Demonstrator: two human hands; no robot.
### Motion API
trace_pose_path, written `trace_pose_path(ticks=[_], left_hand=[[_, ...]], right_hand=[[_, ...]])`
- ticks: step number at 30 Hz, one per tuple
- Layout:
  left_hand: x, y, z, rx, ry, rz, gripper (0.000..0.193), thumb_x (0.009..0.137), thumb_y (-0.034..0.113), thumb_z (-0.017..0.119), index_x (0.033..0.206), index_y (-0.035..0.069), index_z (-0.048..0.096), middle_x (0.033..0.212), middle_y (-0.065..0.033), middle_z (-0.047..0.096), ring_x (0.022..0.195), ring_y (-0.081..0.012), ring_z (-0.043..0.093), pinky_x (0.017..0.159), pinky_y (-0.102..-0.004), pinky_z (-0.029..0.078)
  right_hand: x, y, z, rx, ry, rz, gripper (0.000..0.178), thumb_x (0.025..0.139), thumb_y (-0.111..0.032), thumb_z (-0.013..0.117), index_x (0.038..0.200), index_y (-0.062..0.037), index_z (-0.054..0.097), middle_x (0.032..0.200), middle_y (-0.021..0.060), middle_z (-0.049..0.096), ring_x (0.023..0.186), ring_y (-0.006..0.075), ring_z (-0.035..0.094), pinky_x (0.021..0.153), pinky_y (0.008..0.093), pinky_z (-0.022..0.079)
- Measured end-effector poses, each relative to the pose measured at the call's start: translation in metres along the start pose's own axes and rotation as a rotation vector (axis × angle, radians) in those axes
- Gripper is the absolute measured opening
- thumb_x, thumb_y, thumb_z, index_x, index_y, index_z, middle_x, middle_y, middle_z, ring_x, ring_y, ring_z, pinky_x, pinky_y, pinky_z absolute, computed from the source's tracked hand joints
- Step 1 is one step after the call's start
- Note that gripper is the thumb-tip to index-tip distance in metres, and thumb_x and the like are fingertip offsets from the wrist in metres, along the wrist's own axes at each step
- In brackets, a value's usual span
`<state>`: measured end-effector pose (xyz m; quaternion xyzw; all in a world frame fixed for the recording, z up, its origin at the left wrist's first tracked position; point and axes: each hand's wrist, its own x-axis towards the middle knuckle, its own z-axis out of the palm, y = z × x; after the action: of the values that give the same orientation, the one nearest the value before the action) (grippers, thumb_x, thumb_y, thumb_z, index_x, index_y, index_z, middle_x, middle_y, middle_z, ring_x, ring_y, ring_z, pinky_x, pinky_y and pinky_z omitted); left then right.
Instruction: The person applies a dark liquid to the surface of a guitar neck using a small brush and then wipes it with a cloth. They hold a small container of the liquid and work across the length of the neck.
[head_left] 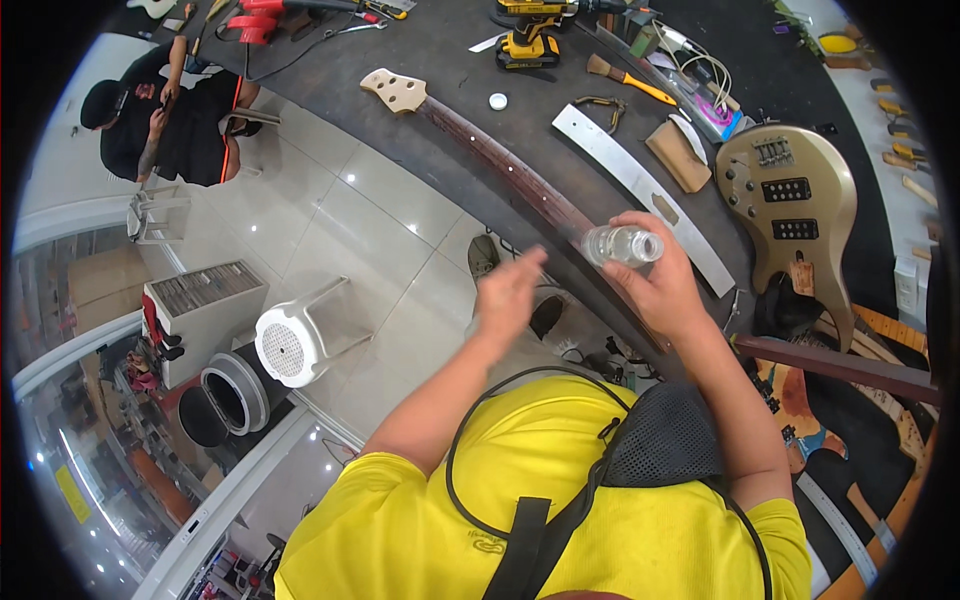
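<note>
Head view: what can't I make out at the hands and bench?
All in the head view:
Left hand: fingers lost to blur.
Clear bottle: gripped side, covered by the right hand.
Guitar neck: stretch behind bottle and right hand.
Yellow-black drill: top, cut off by upper edge.

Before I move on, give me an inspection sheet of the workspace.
Surface: dark workbench, tools spread along it.
Things in hand: clear bottle, no cap seen on it, over the guitar neck; cannot tell whether they touch.
Clutter: yellow-black drill, white cap, orange-handled brush, gold guitar body.
Grips: right grip holds the bottle; left grip blurred, nothing seen in it.
Cables: black cord looped over the yellow shirt.
Surroundings: white stool and seated person at picture left.
</note>
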<state>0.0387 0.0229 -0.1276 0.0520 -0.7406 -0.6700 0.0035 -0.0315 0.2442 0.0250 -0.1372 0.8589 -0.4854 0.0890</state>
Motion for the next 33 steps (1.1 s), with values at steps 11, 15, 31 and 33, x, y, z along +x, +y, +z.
trace_pose_path(ticks=[11,15,31,33], left_hand=[[0.077,0.007,-0.023,-0.021,0.220,-0.037,0.031,0.107,0.015,0.061,0.130,-0.003,0.071,0.125,-0.0156,0.075,0.107,-0.0182,0.071,0.098,-0.0311,0.055],[-0.012,-0.002,0.044,0.102,0.007,0.104,0.022,0.097,0.005,0.069,0.117,-0.002,0.077,0.119,-0.0203,0.076,0.113,-0.0303,0.074,0.102,-0.0373,0.054],[-0.005,0.078,0.023,0.028,-0.079,-0.154,0.027,0.105,0.011,0.063,0.127,-0.001,0.073,0.112,-0.0120,0.077,0.103,-0.0163,0.072,0.092,-0.0307,0.056],[-0.002,0.134,0.008,-0.358,0.062,-0.018,0.027,0.105,0.008,0.062,0.126,-0.006,0.071,0.116,-0.0160,0.076,0.104,-0.0209,0.073,0.093,-0.0337,0.057]], right_hand=[[-0.015,0.018,-0.037,0.082,0.184,0.022,0.048,0.088,-0.012,0.082,0.129,-0.0039,0.059,0.122,0.0127,0.067,0.116,0.0265,0.065,0.104,0.0367,0.048],[-0.032,0.018,-0.049,0.020,0.196,0.013,0.048,0.087,-0.011,0.082,0.129,-0.0038,0.059,0.121,0.0127,0.068,0.115,0.0251,0.066,0.103,0.0362,0.049],[-0.049,0.009,-0.059,-0.062,0.156,-0.066,0.051,0.078,-0.014,0.087,0.125,-0.0063,0.069,0.116,0.0113,0.067,0.113,0.0293,0.065,0.101,0.0377,0.049],[-0.050,0.003,-0.057,-0.071,0.169,-0.062,0.051,0.078,-0.014,0.087,0.125,-0.0065,0.069,0.116,0.0113,0.067,0.113,0.0295,0.065,0.101,0.0378,0.050]])
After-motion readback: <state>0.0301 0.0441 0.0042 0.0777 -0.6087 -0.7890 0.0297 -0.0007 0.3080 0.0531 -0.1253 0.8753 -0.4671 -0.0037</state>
